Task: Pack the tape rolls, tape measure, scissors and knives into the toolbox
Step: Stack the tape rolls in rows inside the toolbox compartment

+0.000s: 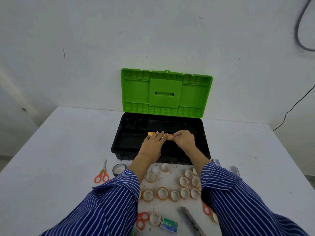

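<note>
The black toolbox (117, 147) stands open on the table with its green lid (166, 92) upright. Over its tray, both hands hold a row of orange tape rolls (166, 136) laid on their sides. My left hand (152, 142) lies flat over the row's left part. My right hand (185, 139) pinches the row's right end. Several loose tape rolls (162, 193) lie in front of the box. Orange-handled scissors (102, 174) lie at the left, another pair (142, 219) near the front, and a third pair (207, 209) peeks out by my right sleeve. A utility knife (190, 219) lies at the front.
A black tape roll (119, 169) sits beside the left scissors. A small green box (169, 224) lies at the front. Small packaged items (235, 170) lie at the box's right front corner. White wall stands close behind the table; cables hang at the right.
</note>
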